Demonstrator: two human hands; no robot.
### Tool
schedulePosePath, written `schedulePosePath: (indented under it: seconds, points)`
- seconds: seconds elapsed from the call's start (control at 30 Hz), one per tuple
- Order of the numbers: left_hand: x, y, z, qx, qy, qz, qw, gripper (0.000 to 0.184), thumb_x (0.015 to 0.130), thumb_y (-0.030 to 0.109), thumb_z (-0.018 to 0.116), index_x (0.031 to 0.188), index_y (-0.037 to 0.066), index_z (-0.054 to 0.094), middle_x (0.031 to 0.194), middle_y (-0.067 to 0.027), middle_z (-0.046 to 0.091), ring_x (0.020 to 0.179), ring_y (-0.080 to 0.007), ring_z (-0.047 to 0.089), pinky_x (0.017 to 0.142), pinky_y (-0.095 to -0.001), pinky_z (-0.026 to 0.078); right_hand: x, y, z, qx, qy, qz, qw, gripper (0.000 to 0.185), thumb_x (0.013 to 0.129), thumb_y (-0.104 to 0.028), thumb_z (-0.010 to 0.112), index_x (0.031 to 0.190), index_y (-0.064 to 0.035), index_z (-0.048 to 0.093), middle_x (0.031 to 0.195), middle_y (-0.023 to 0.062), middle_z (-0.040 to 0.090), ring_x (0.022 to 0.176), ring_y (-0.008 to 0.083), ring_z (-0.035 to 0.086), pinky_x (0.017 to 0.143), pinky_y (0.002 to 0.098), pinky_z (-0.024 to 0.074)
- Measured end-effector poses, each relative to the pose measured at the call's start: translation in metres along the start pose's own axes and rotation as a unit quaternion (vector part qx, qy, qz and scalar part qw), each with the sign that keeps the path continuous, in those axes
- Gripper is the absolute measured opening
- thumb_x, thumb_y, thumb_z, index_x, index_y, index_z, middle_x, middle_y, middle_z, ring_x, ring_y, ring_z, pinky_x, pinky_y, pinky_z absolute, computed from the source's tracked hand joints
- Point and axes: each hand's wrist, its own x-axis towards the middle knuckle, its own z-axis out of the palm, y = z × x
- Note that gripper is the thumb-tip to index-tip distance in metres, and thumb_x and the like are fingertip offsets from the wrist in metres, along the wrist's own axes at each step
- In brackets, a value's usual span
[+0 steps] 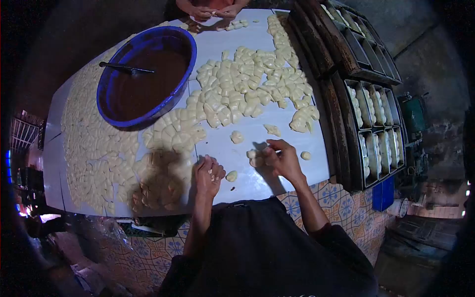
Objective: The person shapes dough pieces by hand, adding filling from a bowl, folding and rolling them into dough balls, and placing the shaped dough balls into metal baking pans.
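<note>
My left hand (209, 176) is curled near the table's front edge, its fingers wrapped round small pale dough bits that show at the palm. Just right of it lies a small dough ball (231, 176). My right hand (281, 159) hovers over the white table (225, 148), thumb and fingers bent. A pale dough piece (252, 154) lies by its fingertips; whether they touch it is unclear. Beyond the hands are separate dough pieces (237, 137) and a wide spread of cut dough (232, 89). Another small ball (306, 155) sits to the right of my right hand.
A blue basin (170, 101) of brown filling, with a dark-handled tool (126, 68), stands at the back left. Metal tins holding dough (373, 133) are stacked along the right edge. A co-worker's hands (215, 13) handle dough at the far side.
</note>
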Motion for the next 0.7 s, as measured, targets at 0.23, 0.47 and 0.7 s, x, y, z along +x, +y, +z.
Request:
schedulePosePath:
  seconds: [0.23,0.47,0.7]
  points:
    - [-0.014,-0.002,0.018,0.221,0.001,0.051,0.974,0.048,0.101,0.034,0.042,0.077,-0.003,0.061,0.062,-0.0091,0.051,0.068,-0.0216,0.056,0.068,-0.0336,0.045,0.061,0.009,0.103,-0.153,-0.091,-0.142,0.974,0.034,0.083,-0.016,0.068,0.113,-0.0017,0.062,0.11,0.0206,0.059,0.101,0.035,0.058,0.086,0.0411,0.0471]
    - [-0.021,0.004,-0.004,0.283,0.018,-0.03,0.959,0.049,0.1,0.044,0.041,0.09,-0.001,0.057,0.052,-0.0005,0.041,0.045,-0.0094,0.04,0.044,-0.0244,0.034,0.031,-0.031,0.049,0.2,-0.363,-0.083,0.906,0.025,0.088,-0.018,0.066,0.11,-0.0056,0.065,0.11,0.0079,0.059,0.105,0.0178,0.056,0.088,0.0333,0.0447]
    - [-0.011,-0.012,0.029,0.335,-0.085,-0.048,0.937,0.029,0.1,0.028,0.047,0.09,0.003,0.057,0.059,-0.0001,0.049,0.049,-0.0095,0.048,0.044,-0.026,0.04,0.002,-0.057,0.032,0.027,-0.241,-0.125,0.962,0.057,0.08,-0.021,0.074,0.13,-0.006,0.051,0.109,0.0121,0.055,0.1,0.0279,0.054,0.086,0.0367,0.0446]
